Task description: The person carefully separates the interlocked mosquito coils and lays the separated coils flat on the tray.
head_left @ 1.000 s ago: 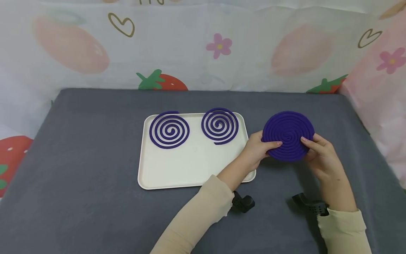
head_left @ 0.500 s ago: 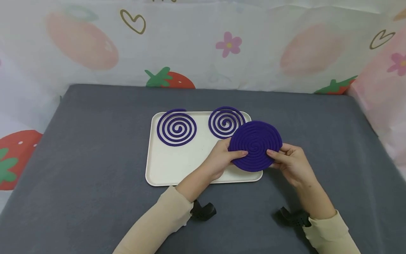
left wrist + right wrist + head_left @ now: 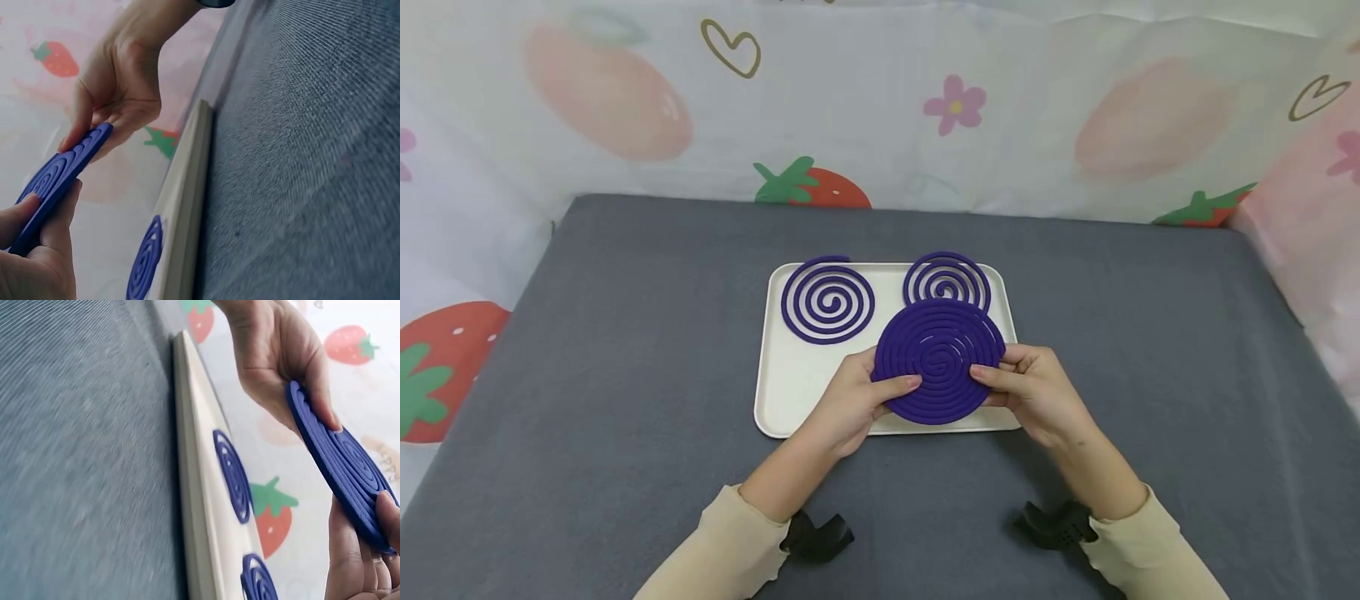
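Both hands grip a round purple mosquito coil disc (image 3: 938, 361), its spiral turns lying tight against each other. The left hand (image 3: 850, 400) pinches its left edge, thumb on the upper face and fingers beneath. On the opposite edge, the right hand (image 3: 1037, 392) has the same kind of pinch. Seen from the left wrist, the disc (image 3: 47, 178) is tilted and raised well off the tray. Two loose-wound mosquito coils lie at the tray's back: a left coil (image 3: 786, 304) in full view, and a right coil (image 3: 946, 258) partly hidden behind the held disc.
The shallow cream tray (image 3: 790, 392) sits mid-table on a grey cloth (image 3: 647, 375). Both loose coils reach past its back rim in the head view. Behind the table hangs a fruit-patterned curtain (image 3: 1000, 158). Black wrist cameras sit at both cuffs.
Both hands have carried the disc leftward and nearer the body, from the tray's right side to over its front. The two loose coils stay in place on the tray; the head view has shifted slightly.
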Demonstrator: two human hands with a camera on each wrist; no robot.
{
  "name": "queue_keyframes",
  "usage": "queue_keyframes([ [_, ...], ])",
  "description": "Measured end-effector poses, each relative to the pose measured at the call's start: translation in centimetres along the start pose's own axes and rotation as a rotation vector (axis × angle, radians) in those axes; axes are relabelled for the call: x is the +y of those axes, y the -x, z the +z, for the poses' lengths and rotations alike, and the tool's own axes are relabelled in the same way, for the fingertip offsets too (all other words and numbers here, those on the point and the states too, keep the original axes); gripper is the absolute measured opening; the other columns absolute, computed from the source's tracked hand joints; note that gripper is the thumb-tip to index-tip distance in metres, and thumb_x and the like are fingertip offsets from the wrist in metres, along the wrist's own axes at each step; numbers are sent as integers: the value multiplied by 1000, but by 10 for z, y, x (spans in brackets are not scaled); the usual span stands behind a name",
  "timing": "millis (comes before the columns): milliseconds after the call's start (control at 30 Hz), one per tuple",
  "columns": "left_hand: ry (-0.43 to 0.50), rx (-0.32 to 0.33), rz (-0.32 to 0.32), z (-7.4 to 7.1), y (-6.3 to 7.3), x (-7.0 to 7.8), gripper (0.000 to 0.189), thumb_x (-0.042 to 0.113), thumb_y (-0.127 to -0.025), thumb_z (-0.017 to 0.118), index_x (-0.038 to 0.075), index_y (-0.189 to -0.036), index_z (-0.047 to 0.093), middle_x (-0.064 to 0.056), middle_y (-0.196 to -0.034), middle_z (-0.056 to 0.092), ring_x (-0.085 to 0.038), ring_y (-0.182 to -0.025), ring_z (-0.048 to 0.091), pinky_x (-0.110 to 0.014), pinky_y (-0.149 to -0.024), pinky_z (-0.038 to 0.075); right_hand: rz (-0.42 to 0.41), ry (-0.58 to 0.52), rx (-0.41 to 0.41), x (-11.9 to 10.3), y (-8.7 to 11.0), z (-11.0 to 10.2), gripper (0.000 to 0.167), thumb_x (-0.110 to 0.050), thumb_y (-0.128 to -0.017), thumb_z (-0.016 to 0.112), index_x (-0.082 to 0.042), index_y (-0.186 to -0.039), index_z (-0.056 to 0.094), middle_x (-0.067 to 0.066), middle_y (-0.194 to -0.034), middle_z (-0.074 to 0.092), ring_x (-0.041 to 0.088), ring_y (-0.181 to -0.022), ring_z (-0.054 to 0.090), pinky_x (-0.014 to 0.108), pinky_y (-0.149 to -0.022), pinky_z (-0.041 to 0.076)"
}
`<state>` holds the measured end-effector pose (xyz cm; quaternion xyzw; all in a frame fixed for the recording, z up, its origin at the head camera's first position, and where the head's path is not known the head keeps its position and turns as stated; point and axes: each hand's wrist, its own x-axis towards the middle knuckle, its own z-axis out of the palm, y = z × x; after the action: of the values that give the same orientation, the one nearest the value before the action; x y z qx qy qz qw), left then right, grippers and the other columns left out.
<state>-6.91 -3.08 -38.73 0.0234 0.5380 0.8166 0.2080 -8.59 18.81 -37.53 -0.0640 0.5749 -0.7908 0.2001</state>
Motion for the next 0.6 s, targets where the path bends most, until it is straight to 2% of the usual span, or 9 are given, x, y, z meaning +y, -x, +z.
queue_keyframes([
  [200,-20,70,14,-8,8,10,46,-9,-88,56,-10,-132,44,-19,-116,59,-14,-92,63,-33,-83,54,25,-19,-18,0,-10,15,31,12,-90,50,-10,-93,71,5,-85,71,14,-76,68,29,-68,58],
  [367,-14,114,43,-13,11,18,47,-9,-86,57,-10,-132,44,-18,-114,60,-13,-90,64,-30,-81,55,39,-77,-44,4,-20,29,27,9,-91,47,-10,-97,67,2,-89,69,12,-77,66,26,-71,55],
  [600,3,168,39,-21,17,15,48,-8,-87,57,-8,-133,43,-14,-114,60,-12,-92,64,-28,-82,54,91,-133,-49,17,-32,47,26,7,-90,47,-10,-98,65,2,-94,67,12,-83,65,24,-75,54],
])
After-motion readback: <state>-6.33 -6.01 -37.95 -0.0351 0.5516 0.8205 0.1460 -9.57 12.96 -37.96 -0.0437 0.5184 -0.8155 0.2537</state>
